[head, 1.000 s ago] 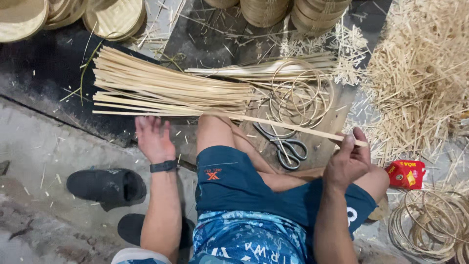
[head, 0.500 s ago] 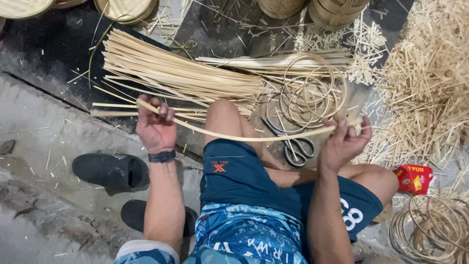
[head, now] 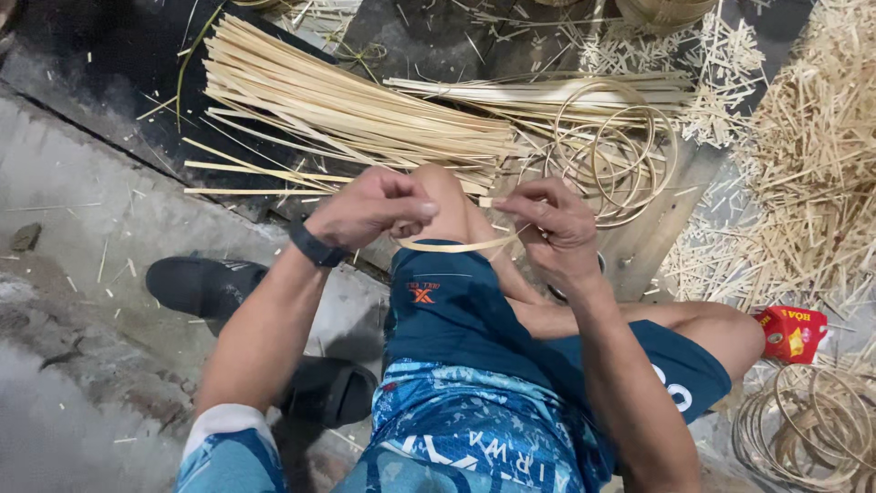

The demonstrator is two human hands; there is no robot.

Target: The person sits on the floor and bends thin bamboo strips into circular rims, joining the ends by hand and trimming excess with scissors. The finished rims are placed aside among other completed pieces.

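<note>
The left hand (head: 370, 208) is curled closed, thumb and fingers pinching one end of a thin pale bamboo strip (head: 453, 244). The right hand (head: 552, 224) is likewise pressed together on the strip's other end, its fingertips bunched just above the raised knee. Between the two hands the strip sags in a shallow curve, lying across the top of the dark blue shorts (head: 474, 319) at the knee. A dark wristband (head: 317, 246) sits on the left wrist. Just beyond the hands, a long bundle of bamboo strips (head: 347, 114) lies fanned out on the floor, running from upper left toward the knee. To the right of it, near the right hand, several finished bamboo rings (head: 616, 151) lie stacked loosely on a wooden board (head: 662, 228). Farther right is a heap of short bamboo offcuts (head: 803, 155). A small red packet (head: 789, 333) rests beside the right leg, with more coiled rings (head: 808, 429) below it. On the left, two black sandals (head: 205, 283) sit on the grey concrete floor (head: 73, 210).
</note>
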